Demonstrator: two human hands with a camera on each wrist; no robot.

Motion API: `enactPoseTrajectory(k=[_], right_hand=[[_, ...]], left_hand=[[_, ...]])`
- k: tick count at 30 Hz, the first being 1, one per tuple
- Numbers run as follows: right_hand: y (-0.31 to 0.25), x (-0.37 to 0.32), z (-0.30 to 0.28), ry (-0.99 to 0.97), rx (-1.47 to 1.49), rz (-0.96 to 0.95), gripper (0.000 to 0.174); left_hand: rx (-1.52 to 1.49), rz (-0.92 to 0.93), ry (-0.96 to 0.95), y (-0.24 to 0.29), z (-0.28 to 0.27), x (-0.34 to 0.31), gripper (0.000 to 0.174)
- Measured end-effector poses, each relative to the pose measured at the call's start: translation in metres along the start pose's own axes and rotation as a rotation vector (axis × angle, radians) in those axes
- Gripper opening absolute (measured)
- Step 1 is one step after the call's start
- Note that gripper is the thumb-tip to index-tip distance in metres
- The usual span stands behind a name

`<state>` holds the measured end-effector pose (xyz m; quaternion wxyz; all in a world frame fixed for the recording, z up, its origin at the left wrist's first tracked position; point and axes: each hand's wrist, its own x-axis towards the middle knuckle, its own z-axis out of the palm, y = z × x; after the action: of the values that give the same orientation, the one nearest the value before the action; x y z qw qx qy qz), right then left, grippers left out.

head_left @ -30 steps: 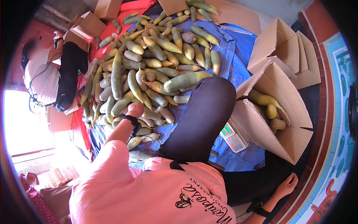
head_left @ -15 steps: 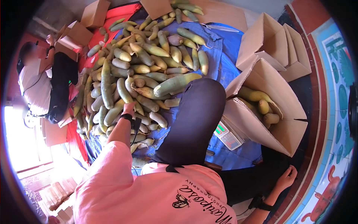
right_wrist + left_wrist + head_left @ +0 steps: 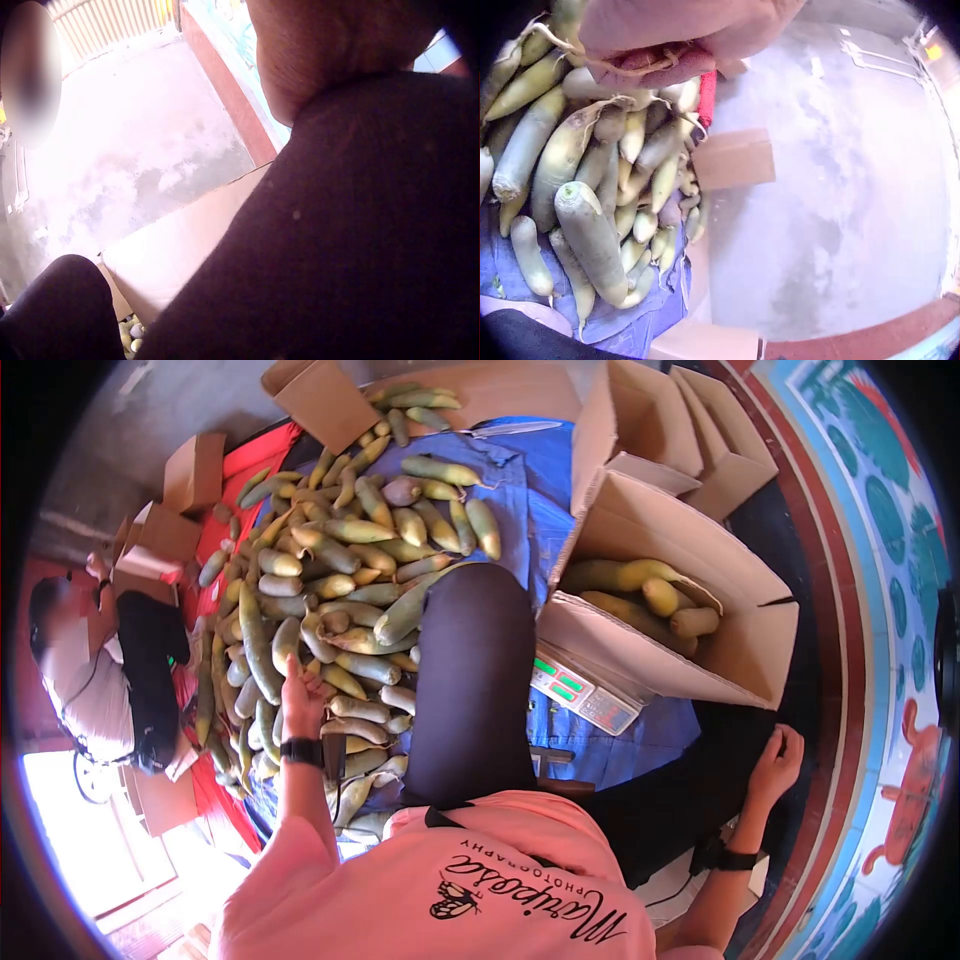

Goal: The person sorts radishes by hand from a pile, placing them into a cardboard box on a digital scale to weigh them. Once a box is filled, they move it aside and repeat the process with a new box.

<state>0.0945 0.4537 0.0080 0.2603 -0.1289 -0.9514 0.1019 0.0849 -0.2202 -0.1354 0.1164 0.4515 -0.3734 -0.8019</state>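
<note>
Over the pile of green-and-pale radishes, the left hand [image 3: 304, 696] has its fingers at the lower, tapered end of a radish [image 3: 286, 640]. The left wrist view shows that hand [image 3: 682, 34] at the top, fingers curled, with a thin root [image 3: 562, 46] running under them; the radish's body is mostly out of that view. The right hand [image 3: 778, 762] lies idle by the dark-trousered leg at the right, fingers loosely curled and holding nothing. Only part of it [image 3: 337, 45] shows at the top of the right wrist view.
An open carton [image 3: 690, 575] holding several radishes stands on a scale [image 3: 590, 695] with lit green digits. More cartons [image 3: 655, 420] stand behind it. A raised knee [image 3: 475, 660] lies between pile and carton. Another person [image 3: 100, 670] sits at the far left.
The view has swung, shifting the pile and cartons left. The left hand has drawn back a little, its fingers now more visible, and the radish there looks tilted. The right hand still rests.
</note>
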Motion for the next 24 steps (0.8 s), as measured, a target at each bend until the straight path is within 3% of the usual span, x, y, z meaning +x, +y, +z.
enactPoseTrajectory(k=[5,9,17,24], right_hand=[[-0.009,0.002,-0.001,0.009,0.051,0.072,0.008],[-0.009,0.002,-0.001,0.093,0.139,0.015,0.006],[-0.003,-0.003,-0.010,0.136,0.241,0.086,0.005],[0.008,-0.008,-0.015,0.135,0.277,0.150,0.007]], left_hand=[[0.216,0.198,-0.221,0.025,0.092,-0.078,0.033],[0.427,0.280,-0.478,0.036,0.172,-0.139,0.029],[0.959,0.272,-0.970,0.027,0.297,-0.202,0.021],[1.259,0.523,-0.999,0.026,0.369,-0.236,0.021]])
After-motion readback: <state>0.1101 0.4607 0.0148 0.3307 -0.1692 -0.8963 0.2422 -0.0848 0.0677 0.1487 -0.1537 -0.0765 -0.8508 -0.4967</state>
